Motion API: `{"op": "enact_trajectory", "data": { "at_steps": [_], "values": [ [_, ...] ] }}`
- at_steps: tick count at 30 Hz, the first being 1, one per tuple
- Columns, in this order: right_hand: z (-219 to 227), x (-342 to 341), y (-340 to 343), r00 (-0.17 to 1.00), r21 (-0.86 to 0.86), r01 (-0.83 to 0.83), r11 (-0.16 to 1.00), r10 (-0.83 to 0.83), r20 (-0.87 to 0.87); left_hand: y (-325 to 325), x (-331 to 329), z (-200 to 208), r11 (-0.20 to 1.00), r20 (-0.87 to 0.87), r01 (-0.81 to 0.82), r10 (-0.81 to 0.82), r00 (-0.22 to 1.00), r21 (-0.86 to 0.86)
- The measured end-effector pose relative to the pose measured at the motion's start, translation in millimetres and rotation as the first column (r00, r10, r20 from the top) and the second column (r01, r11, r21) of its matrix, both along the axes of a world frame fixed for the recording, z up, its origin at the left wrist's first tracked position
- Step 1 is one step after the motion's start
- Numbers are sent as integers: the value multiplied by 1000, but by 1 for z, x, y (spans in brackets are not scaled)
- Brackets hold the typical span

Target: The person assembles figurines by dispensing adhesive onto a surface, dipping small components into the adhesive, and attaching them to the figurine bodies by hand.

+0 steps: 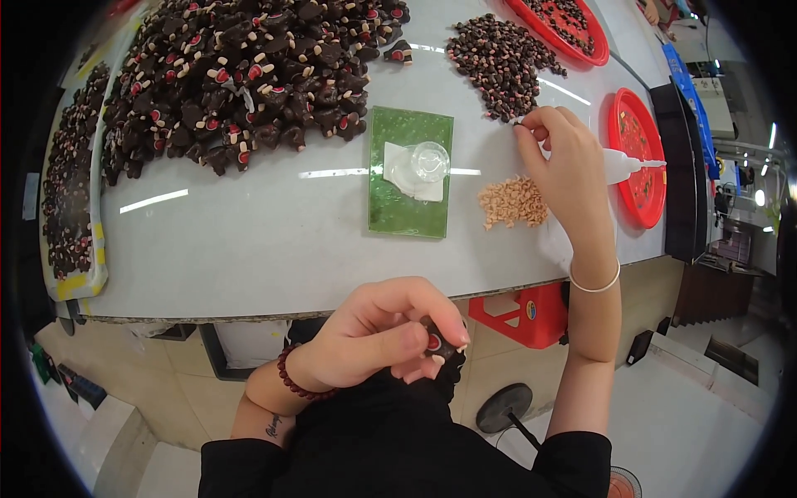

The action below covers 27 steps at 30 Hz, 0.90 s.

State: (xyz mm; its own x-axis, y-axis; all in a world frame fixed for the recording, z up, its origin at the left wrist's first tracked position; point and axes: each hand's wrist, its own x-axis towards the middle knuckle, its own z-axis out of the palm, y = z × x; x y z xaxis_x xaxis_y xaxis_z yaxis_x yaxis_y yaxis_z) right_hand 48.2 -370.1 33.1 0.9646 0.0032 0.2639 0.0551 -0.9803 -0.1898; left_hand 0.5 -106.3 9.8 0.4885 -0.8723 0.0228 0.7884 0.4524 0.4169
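Dark brown piece (446, 349) with a red spot and small pale bits on it: in the left hand (378, 328), lower centre of frame, just off the near edge of the desk (249, 236). Left fingers clamped on it, thumb on the near side, index curled over the top; red spot faces up.

Right hand (573, 162) is over the desk, right of centre, palm down. Thumb and index tips close together at the lower edge of a heap of small dark pieces (498, 66); too small to tell if they pinch one. White nozzle bottle (616, 166) runs under that palm, nozzle pointing right; can't tell whether the other fingers grip it.

Just below the right hand: small heap of beige bits (508, 203). Centre of frame: green plate (411, 222) with white sheet (397, 166) and clear round cup (429, 162) on it.

Upper left: big pile of dark brown figures (241, 91), most showing red spots and pale bits; one figure (399, 52) sits just beside it on the right. Far left: tray (73, 286) with yellow tape on its rim, full of small dark pieces.

Red dishes: one (591, 51) at upper right with dark pieces inside, another (616, 124) at right beyond the nozzle. Red stool (527, 319) under the desk edge.
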Motion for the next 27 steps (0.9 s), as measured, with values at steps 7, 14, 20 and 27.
{"op": "enact_trajectory", "data": {
  "at_steps": [7, 14, 20, 27],
  "values": [
    [41, -48, 46, 955, 549, -297, 781, 252, 158, -9, 9, 15, 954, 221, -190, 138, 965, 234],
    [28, -82, 75, 835, 235, -510, 827, 410, 368, -10, 6, 11, 976, 257, -107, 56, 965, 190],
    [35, -88, 71, 848, 192, -471, 861, 382, 367, -11, 9, 7, 925, 559, -256, 60, 827, 279],
    [39, -87, 71, 896, 374, -439, 817, 368, 249, -8, 13, 7, 877, 743, -397, 74, 666, 269]
  ]
}}
